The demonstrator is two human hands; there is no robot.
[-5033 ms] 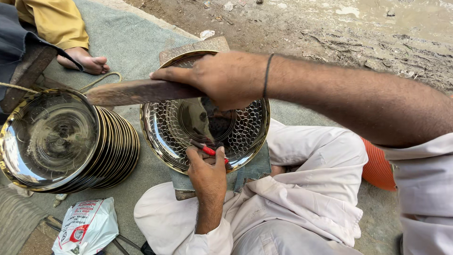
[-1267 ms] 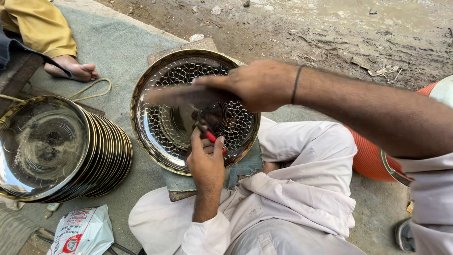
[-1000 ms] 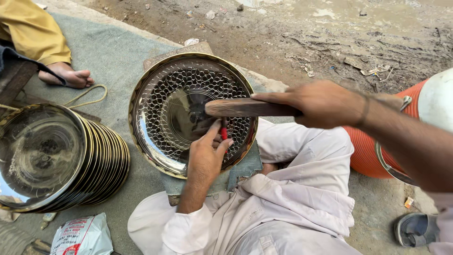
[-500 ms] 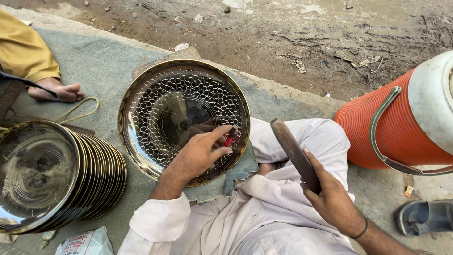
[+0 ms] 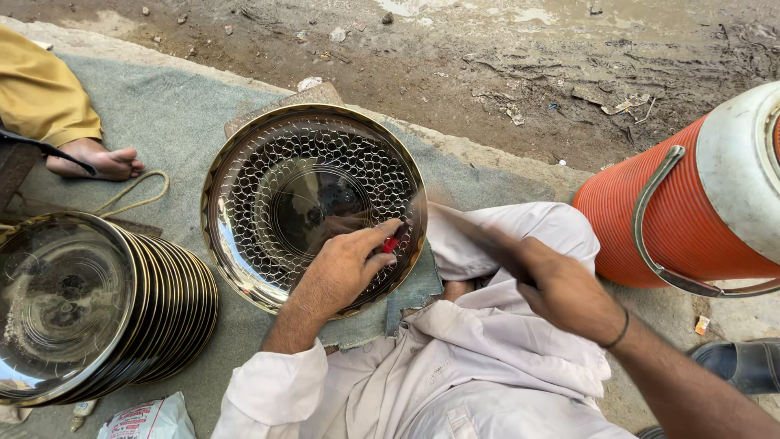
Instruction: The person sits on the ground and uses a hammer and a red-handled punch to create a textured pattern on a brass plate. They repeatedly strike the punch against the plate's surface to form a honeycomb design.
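Grey matting over dirt bears a round patterned brass tray, where the left hand pinches a small red-tipped punch near its rim, needing steadiness while the right hand grips a blurred mallet.

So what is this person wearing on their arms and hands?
The left hand is bare, with a loose white sleeve bunched at the wrist. The right hand is bare too, with a thin dark band round the wrist and no sleeve showing.
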